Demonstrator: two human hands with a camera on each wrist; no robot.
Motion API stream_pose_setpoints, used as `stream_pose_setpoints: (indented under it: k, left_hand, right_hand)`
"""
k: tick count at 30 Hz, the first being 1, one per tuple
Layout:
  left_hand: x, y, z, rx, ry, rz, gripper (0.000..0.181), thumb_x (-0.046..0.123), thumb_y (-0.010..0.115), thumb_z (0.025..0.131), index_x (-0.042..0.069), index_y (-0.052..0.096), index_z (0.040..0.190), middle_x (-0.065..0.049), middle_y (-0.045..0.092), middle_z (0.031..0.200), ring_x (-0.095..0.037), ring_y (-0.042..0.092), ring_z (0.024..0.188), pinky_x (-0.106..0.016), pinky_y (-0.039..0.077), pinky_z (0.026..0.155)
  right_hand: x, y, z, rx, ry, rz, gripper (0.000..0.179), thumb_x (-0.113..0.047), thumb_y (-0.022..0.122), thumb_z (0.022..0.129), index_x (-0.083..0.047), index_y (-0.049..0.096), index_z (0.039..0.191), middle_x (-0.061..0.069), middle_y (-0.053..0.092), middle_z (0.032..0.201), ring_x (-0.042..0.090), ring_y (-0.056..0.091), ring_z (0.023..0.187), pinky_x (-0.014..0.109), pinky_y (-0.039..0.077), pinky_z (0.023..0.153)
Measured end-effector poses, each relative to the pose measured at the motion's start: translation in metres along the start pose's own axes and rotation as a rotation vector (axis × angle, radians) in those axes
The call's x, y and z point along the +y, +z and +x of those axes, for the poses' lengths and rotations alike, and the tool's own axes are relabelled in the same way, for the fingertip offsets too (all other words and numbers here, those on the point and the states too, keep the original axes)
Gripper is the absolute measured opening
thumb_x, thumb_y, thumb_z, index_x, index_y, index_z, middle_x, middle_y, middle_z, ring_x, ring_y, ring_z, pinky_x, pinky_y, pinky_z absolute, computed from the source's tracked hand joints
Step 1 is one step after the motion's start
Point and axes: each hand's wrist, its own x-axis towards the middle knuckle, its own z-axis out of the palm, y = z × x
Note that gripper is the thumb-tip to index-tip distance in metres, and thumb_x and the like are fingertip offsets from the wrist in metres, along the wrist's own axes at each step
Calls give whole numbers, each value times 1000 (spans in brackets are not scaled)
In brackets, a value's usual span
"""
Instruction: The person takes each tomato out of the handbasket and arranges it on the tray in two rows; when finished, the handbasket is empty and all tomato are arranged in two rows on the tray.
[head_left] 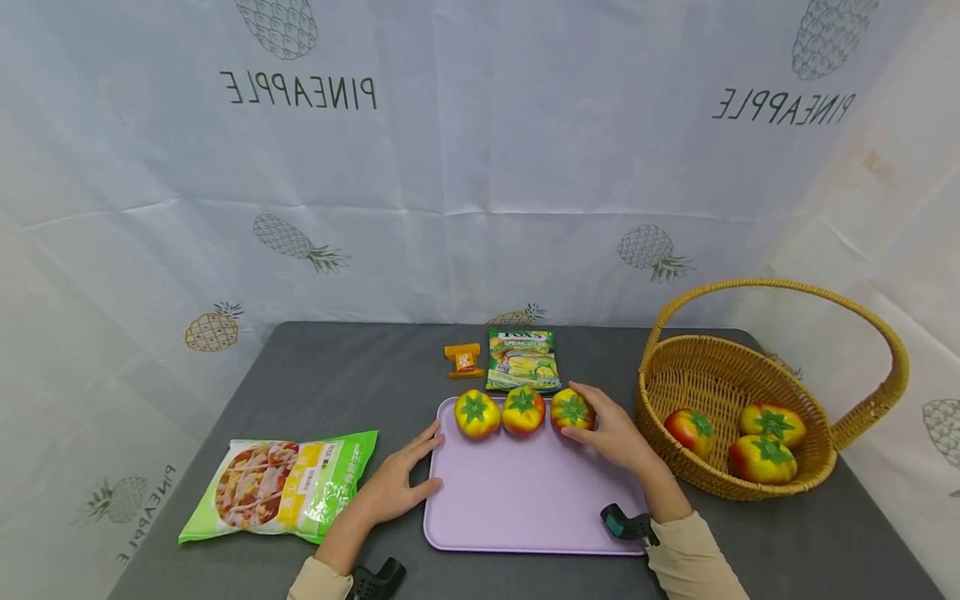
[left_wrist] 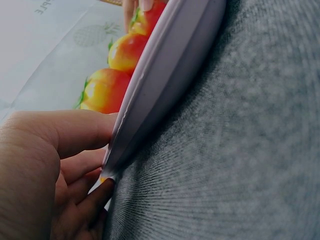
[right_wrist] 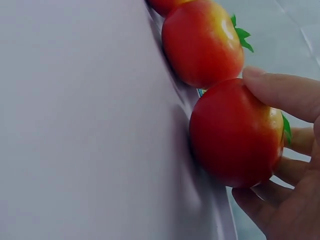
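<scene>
Three red-and-yellow tomatoes with green leafy tops line the far edge of the lilac tray [head_left: 525,500]: a left one [head_left: 477,415], a middle one [head_left: 523,411] and a right one [head_left: 572,409]. My right hand [head_left: 617,431] holds the right tomato [right_wrist: 235,135] between thumb and fingers. In the right wrist view it sits against the middle tomato [right_wrist: 200,45]. My left hand [head_left: 395,482] touches the tray's left rim with thumb and fingertips, its fingers fairly straight. The left wrist view shows the thumb [left_wrist: 85,130] against that rim.
A wicker basket [head_left: 697,350] with a tall handle stands at right, holding three more tomatoes [head_left: 763,458]. Left of the tray lies a green-and-white food bag [head_left: 277,487]. Behind the tray are a green FOX'S packet [head_left: 522,360] and a small orange wrapped snack [head_left: 463,360].
</scene>
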Motion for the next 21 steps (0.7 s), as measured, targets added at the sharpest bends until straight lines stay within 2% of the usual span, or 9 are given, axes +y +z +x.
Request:
stream_pose_setpoints:
  k: [10, 21]
  left_hand:
    - [-1, -1, 1, 4, 10, -1, 64, 34, 62, 88, 10, 42, 144, 0, 25, 157, -24, 30, 141, -53, 32, 109]
    - [0, -1, 0, -7, -4, -10, 63, 33, 62, 89, 11, 41, 144, 0, 25, 157, -24, 29, 142, -53, 31, 109]
  right_hand:
    - [3, 3, 2, 17, -11, -1, 80, -32, 74, 81, -3, 34, 145, 22, 37, 145, 44, 42, 128, 61, 35, 103]
    - [4, 4, 2, -22, 20, -2, 86, -34, 73, 81, 0, 30, 147, 27, 34, 147, 47, 35, 132, 63, 31, 105]
